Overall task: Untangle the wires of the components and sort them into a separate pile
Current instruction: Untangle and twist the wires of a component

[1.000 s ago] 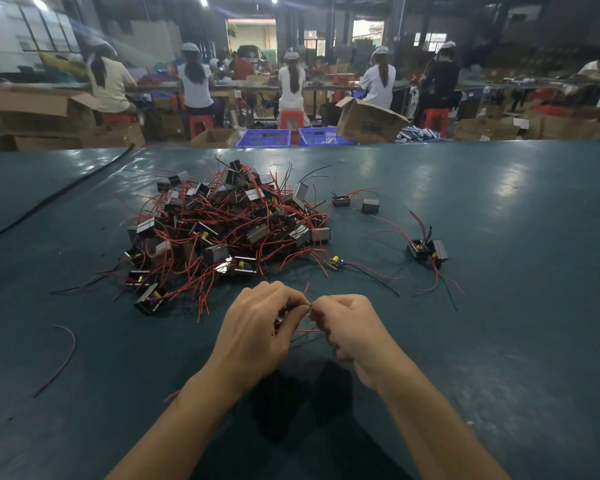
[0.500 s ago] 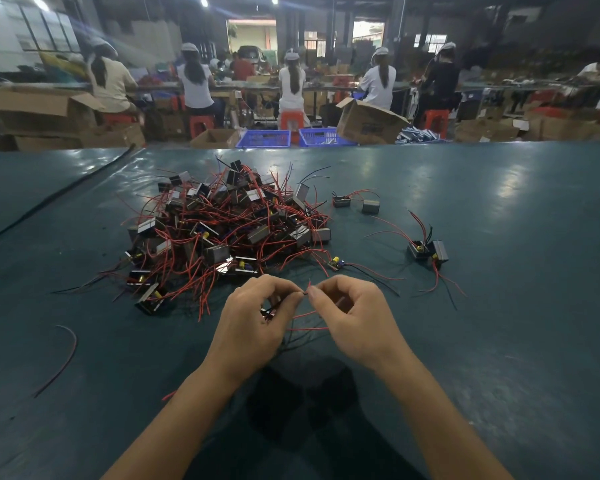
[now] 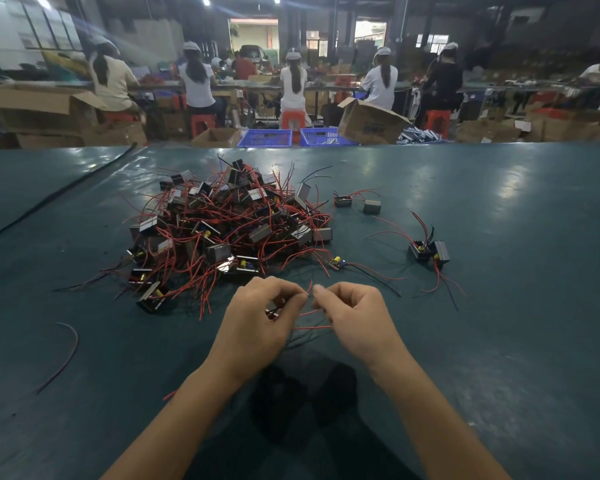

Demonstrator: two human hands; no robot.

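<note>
Red wires (image 3: 312,327) run between the left hand (image 3: 257,327) and the right hand (image 3: 355,323), each pinching a wire end, fingertips nearly meeting. A small component (image 3: 272,313) shows under the curled left fingers. Beyond the hands, on the teal table (image 3: 499,341), lies the tangled pile (image 3: 229,223). Well to its right sit 2 separated components (image 3: 428,252), touching each other.

The left hand (image 3: 257,318) hides most of the component (image 3: 273,313) it holds.
</note>
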